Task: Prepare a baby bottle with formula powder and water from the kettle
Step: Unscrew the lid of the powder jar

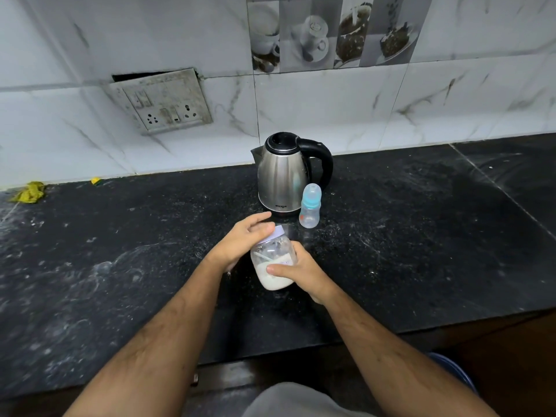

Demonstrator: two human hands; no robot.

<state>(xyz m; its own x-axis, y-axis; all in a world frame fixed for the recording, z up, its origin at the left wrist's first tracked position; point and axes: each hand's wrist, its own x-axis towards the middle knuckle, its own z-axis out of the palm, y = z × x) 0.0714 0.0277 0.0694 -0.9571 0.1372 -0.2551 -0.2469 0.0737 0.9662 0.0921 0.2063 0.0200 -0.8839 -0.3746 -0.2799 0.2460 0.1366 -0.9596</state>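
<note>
At the near edge of the black stone counter (pixel 391 266), both forearms reached in toward its middle. The right hand (pixel 301 273) gripped the body of a clear formula jar (pixel 274 264), thumb across its front and fingers curled behind. The jar was held tilted, its long axis leaning so the lid end pointed up and away to the right, and it could not be told whether its base touched the counter. The left hand (pixel 243 240) lay over the pale lid (pixel 278 231) from the left, fingers loosely curved around its rim; whether they were clamped tight could not be determined. The lid thus sat directly under the left fingers, and this hand was judged the one placed to unscrew it while the right steadied the jar. The jar held white powder in its lower part, with a pale scoop resting inside above it. Just beyond the jar stood the baby bottle (pixel 310 210), upright, capped with a blue teat cover, apparently empty. Touching or just behind it stood the steel kettle (pixel 282 176), lid closed, handle to the right, near the counter's back edge.
</note>
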